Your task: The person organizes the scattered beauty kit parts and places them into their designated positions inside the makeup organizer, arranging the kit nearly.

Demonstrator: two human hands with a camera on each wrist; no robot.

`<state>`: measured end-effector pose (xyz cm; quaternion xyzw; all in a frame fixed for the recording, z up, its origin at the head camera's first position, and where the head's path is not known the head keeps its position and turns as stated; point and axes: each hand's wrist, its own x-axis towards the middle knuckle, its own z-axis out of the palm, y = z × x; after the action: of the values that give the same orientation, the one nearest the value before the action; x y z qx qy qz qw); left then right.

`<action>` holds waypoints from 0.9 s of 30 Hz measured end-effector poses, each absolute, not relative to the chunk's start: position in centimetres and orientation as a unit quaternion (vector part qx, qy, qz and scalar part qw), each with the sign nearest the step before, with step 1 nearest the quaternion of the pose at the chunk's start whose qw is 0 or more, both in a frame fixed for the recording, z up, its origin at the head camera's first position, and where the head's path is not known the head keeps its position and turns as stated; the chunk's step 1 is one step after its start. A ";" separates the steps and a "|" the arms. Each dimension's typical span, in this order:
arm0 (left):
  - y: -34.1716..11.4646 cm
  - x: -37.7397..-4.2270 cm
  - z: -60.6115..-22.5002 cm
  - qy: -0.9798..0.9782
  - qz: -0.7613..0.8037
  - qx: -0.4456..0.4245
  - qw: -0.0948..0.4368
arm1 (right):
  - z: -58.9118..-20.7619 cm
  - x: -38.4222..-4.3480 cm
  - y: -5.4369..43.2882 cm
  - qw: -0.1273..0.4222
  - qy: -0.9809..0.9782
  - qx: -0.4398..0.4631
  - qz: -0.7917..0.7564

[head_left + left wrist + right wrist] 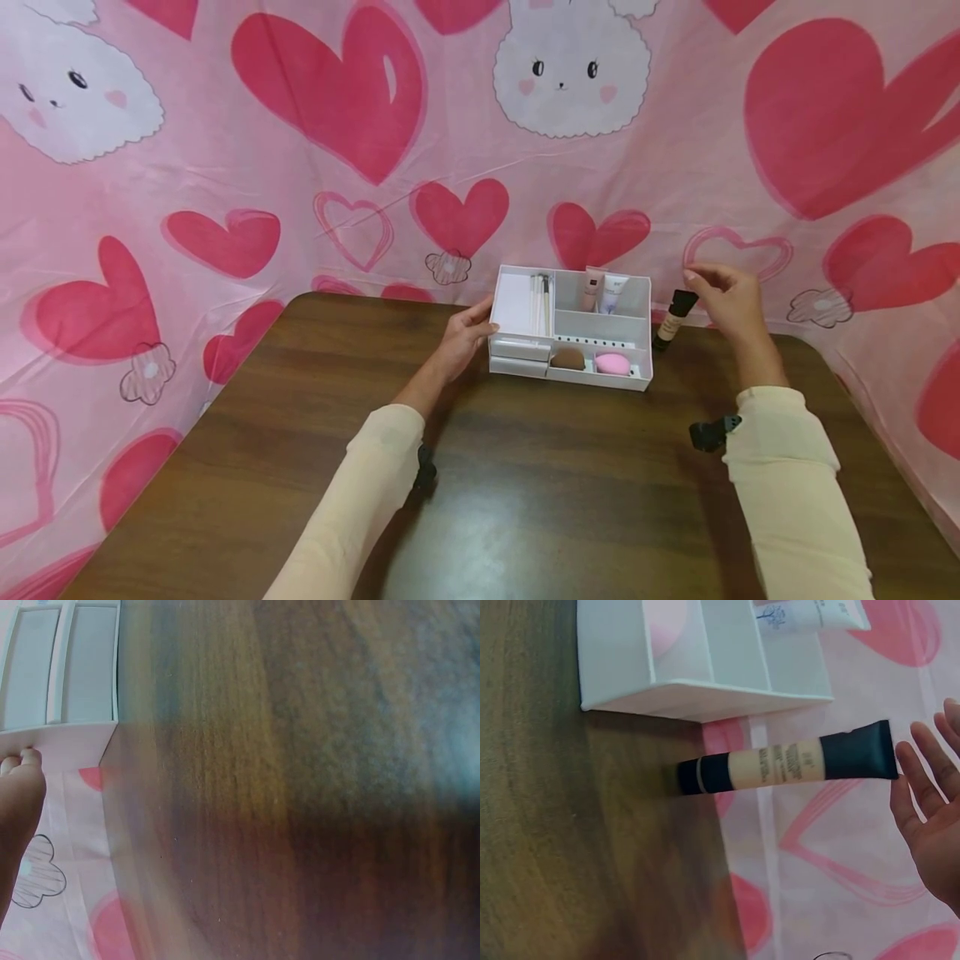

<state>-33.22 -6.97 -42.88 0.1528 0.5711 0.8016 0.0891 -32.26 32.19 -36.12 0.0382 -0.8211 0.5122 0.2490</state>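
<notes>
A white desktop organizer [512,298] stands at the back of the table. My left hand [459,340] rests on its left side, fingertips against the side panel in the left wrist view. Just right of the organizer, a foundation tube [672,323], beige with black ends, stands on its cap. At the tube's flat top end is my right hand [930,802], its extended fingers right at the black edge in the right wrist view. The organizer holds slim brushes [544,304], a pink tube [592,287], a white tube [613,293], a brown makeup sponge [567,359] and a pink one [612,364].
Two small drawers [519,358] form the organizer's lower left front. A pink curtain [360,225] printed with hearts and rabbits hangs behind and beside the dark wooden table [525,483]. Black wrist straps [712,433] sit on both sleeves.
</notes>
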 end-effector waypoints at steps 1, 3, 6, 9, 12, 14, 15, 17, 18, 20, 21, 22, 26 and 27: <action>-7.0 -33.2 -42.9 0.572 0.801 0.154 0.090 | -36.3 -32.2 32.3 0.250 -0.819 0.036 0.516; -7.0 -33.2 -43.0 0.573 0.800 0.156 0.090 | -36.7 -32.1 32.6 0.248 -0.815 0.028 0.523; -6.9 -33.3 -43.0 0.573 0.799 0.156 0.090 | -37.1 -31.9 32.8 0.241 -0.810 0.016 0.535; -6.9 -33.3 -43.0 0.572 0.801 0.153 0.089 | -37.1 -31.6 32.7 0.228 -0.801 0.007 0.554; -6.9 -33.3 -43.0 0.571 0.802 0.151 0.089 | -36.7 -30.9 32.2 0.214 -0.795 -0.002 0.567; -6.9 -33.3 -43.0 0.571 0.803 0.150 0.089 | -36.5 -30.5 31.9 0.206 -0.796 -0.003 0.570; -6.9 -33.3 -43.0 0.570 0.803 0.149 0.088 | -36.4 -30.5 31.8 0.204 -0.797 -0.002 0.568; -6.9 -33.4 -43.0 0.571 0.803 0.149 0.088 | -36.5 -30.5 31.9 0.203 -0.803 -0.001 0.561; -6.9 -33.4 -43.1 0.571 0.803 0.149 0.088 | -36.7 -30.7 32.0 0.202 -0.805 0.000 0.558; -6.9 -33.4 -43.1 0.572 0.802 0.150 0.087 | -37.3 -31.1 32.3 0.203 -0.808 0.001 0.553; -6.9 -33.5 -43.1 0.573 0.801 0.150 0.086 | -37.6 -31.4 32.6 0.204 -0.809 0.000 0.551; -6.9 -33.5 -43.2 0.574 0.800 0.151 0.086 | -38.0 -31.7 32.8 0.204 -0.810 -0.002 0.551; -6.9 -33.4 -43.2 0.576 0.799 0.148 0.087 | -39.1 -32.6 33.5 0.209 -0.812 -0.007 0.545; -6.9 -33.4 -43.1 0.576 0.799 0.147 0.087 | -39.3 -32.7 33.6 0.210 -0.813 -0.008 0.543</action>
<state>-33.42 -6.90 -43.13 0.1468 0.5763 0.7992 0.0872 -32.70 33.61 -39.26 -0.0077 -0.8127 0.5432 0.2105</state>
